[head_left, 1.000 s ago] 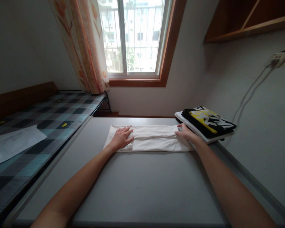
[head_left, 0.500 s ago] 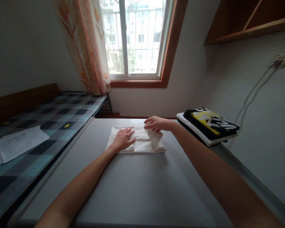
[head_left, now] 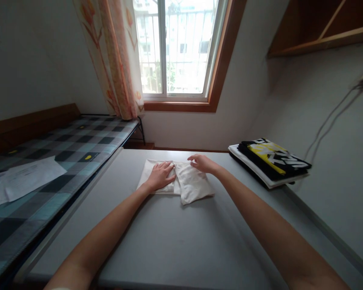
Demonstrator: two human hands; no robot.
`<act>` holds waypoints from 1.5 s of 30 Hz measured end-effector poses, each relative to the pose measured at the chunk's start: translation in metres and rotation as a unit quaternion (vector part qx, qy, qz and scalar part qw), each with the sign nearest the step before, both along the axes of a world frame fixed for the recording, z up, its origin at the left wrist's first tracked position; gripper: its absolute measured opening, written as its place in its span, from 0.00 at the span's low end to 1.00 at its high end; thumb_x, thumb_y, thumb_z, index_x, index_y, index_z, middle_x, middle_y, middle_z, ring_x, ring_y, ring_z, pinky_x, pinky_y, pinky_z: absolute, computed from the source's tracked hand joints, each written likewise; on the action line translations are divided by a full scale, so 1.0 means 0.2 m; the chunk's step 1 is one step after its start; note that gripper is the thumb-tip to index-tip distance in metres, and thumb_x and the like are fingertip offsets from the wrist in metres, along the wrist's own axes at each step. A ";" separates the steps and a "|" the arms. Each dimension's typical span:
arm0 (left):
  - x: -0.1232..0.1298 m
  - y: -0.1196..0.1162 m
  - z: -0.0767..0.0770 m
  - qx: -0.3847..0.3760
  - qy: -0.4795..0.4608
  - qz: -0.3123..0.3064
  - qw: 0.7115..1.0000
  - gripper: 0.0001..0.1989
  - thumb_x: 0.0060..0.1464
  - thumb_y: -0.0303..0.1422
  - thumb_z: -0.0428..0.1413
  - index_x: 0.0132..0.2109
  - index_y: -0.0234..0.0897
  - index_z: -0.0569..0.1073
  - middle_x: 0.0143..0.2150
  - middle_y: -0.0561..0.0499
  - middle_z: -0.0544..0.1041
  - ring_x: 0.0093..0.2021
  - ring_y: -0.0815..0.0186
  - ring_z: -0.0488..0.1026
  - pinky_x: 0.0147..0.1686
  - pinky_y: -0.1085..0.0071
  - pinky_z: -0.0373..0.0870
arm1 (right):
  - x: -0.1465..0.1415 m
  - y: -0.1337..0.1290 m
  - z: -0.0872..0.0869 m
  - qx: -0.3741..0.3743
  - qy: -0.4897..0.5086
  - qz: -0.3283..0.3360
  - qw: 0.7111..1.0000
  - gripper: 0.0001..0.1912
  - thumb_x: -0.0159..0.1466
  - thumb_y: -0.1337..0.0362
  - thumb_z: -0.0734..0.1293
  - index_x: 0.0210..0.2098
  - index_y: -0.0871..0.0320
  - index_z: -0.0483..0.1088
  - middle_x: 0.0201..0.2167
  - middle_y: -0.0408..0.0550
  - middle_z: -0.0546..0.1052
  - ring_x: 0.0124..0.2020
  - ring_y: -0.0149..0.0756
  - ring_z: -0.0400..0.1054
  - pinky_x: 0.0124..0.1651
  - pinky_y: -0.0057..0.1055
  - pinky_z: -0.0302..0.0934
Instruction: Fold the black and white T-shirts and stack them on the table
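A white cloth, folded into a flat bundle, lies on the grey table. Its right part is folded over towards the middle, and one corner sticks out past the near edge. My left hand rests flat on the left part of the cloth, fingers spread. At the far edge of the folded-over part is my right hand, its fingers bent a little and apart, touching or just above the fabric.
A stack of folded clothes, black, white and yellow, sits at the table's far right. Along the left is a bed with a checked cover and papers. Behind are a curtain and a window; a cable hangs on the right wall.
The right part of the cloth, raised and bunched before, now lies flatter over the middle with a corner towards me. My right hand has let go of it. My left hand stays on the cloth.
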State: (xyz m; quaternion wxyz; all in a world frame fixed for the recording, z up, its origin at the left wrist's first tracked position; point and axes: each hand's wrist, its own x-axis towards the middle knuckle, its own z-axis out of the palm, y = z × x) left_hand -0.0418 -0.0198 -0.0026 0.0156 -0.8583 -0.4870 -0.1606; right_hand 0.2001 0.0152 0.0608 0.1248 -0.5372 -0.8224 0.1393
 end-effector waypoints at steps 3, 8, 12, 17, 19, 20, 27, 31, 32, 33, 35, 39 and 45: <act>0.00 -0.01 0.00 -0.002 0.002 0.004 1.000 0.24 0.61 0.45 0.50 0.61 0.40 0.68 0.66 0.44 0.65 0.65 0.52 0.60 0.63 0.49 0.55 | -0.10 0.02 -0.07 0.037 -0.070 0.000 0.997 0.18 0.67 0.63 0.62 0.53 0.56 0.74 0.52 0.54 0.76 0.53 0.44 0.69 0.54 0.35 0.59; 0.00 -0.01 0.01 0.005 -0.005 -0.003 1.000 0.23 0.60 0.43 0.51 0.59 0.40 0.69 0.66 0.44 0.65 0.65 0.54 0.60 0.63 0.53 0.55 | -0.17 0.04 -0.14 0.058 -0.112 -0.034 0.991 0.16 0.67 0.55 0.62 0.45 0.54 0.78 0.48 0.55 0.77 0.54 0.48 0.65 0.55 0.40 0.54; 0.01 -0.03 0.03 0.014 -0.009 0.005 1.000 0.21 0.58 0.43 0.53 0.57 0.42 0.70 0.63 0.45 0.67 0.63 0.54 0.61 0.61 0.53 0.57 | -0.18 0.06 -0.16 0.066 -0.083 -0.027 0.994 0.15 0.66 0.55 0.64 0.43 0.56 0.76 0.46 0.54 0.78 0.51 0.45 0.67 0.54 0.38 0.52; 0.06 -0.08 0.09 0.025 -0.007 0.075 0.997 0.20 0.55 0.45 0.56 0.52 0.42 0.71 0.50 0.43 0.72 0.53 0.52 0.68 0.53 0.55 0.63 | -0.19 0.10 -0.17 0.072 -0.027 -0.094 0.993 0.14 0.69 0.57 0.60 0.45 0.57 0.72 0.45 0.54 0.79 0.48 0.42 0.70 0.51 0.37 0.52; 0.08 -0.10 0.11 -0.003 -0.005 0.079 0.997 0.19 0.56 0.42 0.56 0.52 0.42 0.69 0.46 0.45 0.74 0.47 0.56 0.72 0.48 0.60 0.66 | -0.20 0.11 -0.17 0.066 -0.026 -0.124 0.990 0.14 0.70 0.57 0.59 0.45 0.57 0.72 0.45 0.55 0.78 0.48 0.43 0.70 0.50 0.37 0.53; 0.09 -0.10 0.12 -0.020 -0.004 0.077 0.997 0.18 0.56 0.41 0.55 0.52 0.41 0.68 0.45 0.46 0.75 0.45 0.57 0.73 0.45 0.63 0.67 | -0.19 0.11 -0.18 0.059 -0.032 -0.132 0.989 0.14 0.70 0.57 0.59 0.45 0.57 0.71 0.46 0.55 0.78 0.48 0.43 0.70 0.50 0.38 0.53; 0.12 -0.13 0.15 -0.064 0.002 0.062 0.996 0.10 0.57 0.36 0.53 0.45 0.40 0.70 0.40 0.47 0.77 0.38 0.59 0.75 0.37 0.68 0.68 | -0.22 0.08 -0.15 0.064 -0.066 -0.085 0.992 0.14 0.67 0.57 0.61 0.45 0.57 0.73 0.48 0.55 0.77 0.50 0.44 0.69 0.53 0.38 0.54; 0.17 -0.18 0.18 -0.057 -0.029 -0.087 0.994 0.14 0.59 0.46 0.51 0.42 0.40 0.71 0.44 0.48 0.75 0.42 0.61 0.74 0.40 0.67 0.69 | -0.26 0.09 -0.12 0.021 -0.020 -0.034 0.999 0.17 0.67 0.58 0.61 0.51 0.53 0.73 0.51 0.51 0.77 0.50 0.40 0.70 0.51 0.33 0.58; 0.18 -0.20 0.19 -0.055 -0.026 -0.129 0.990 0.17 0.58 0.50 0.52 0.42 0.41 0.70 0.45 0.48 0.74 0.43 0.60 0.74 0.42 0.66 0.69 | -0.26 0.10 -0.12 0.009 -0.017 -0.025 1.000 0.17 0.66 0.59 0.62 0.52 0.53 0.73 0.52 0.51 0.76 0.50 0.41 0.70 0.51 0.33 0.58; 0.19 -0.22 0.19 -0.052 -0.019 -0.160 0.986 0.21 0.55 0.53 0.54 0.43 0.40 0.70 0.46 0.47 0.73 0.43 0.59 0.73 0.43 0.65 0.69 | -0.27 0.11 -0.12 -0.002 -0.015 -0.019 1.000 0.17 0.65 0.60 0.63 0.52 0.54 0.73 0.54 0.51 0.75 0.51 0.41 0.70 0.51 0.33 0.59; 0.22 -0.25 0.19 -0.040 0.004 -0.183 0.982 0.27 0.48 0.55 0.59 0.46 0.39 0.69 0.47 0.46 0.72 0.44 0.57 0.72 0.45 0.62 0.69 | -0.28 0.12 -0.13 -0.019 -0.013 -0.017 1.000 0.17 0.63 0.61 0.65 0.51 0.54 0.74 0.54 0.52 0.75 0.51 0.43 0.69 0.52 0.34 0.59; 0.25 -0.27 0.16 0.005 0.053 -0.189 0.981 0.19 0.50 0.40 0.60 0.48 0.39 0.70 0.48 0.44 0.70 0.46 0.57 0.70 0.46 0.63 0.68 | -0.27 0.14 -0.17 -0.031 0.008 -0.022 0.999 0.15 0.61 0.60 0.67 0.47 0.54 0.75 0.49 0.50 0.78 0.48 0.42 0.70 0.49 0.34 0.60; 0.25 -0.25 0.16 0.071 0.119 -0.231 0.963 0.05 0.58 0.31 0.53 0.41 0.37 0.72 0.44 0.45 0.72 0.39 0.61 0.71 0.39 0.64 0.66 | -0.23 0.15 -0.22 -0.034 0.123 -0.007 0.992 0.13 0.64 0.58 0.61 0.41 0.60 0.71 0.36 0.46 0.78 0.37 0.34 0.68 0.39 0.26 0.60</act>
